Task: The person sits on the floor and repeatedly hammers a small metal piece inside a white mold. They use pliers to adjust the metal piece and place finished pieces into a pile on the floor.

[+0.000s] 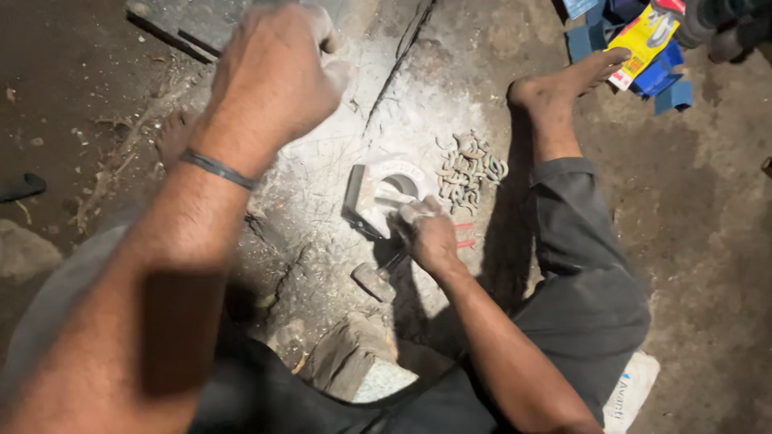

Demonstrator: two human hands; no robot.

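Note:
My left hand is raised close to the camera and closed in a fist, blurred; whatever is inside it is hidden. A dark band circles its wrist. Lower down, my right hand pinches a small pale metal piece against a grey metal block with a round hole, which rests on the cracked stone floor. Just right of the block lies a heap of small bent metal pieces. A short tool with a blocky head lies on the floor under my right wrist.
My bare foot stretches out at the upper right, its toes touching a yellow packet and blue boxes. A stone chunk sits near my lap. A white bag lies by my right leg.

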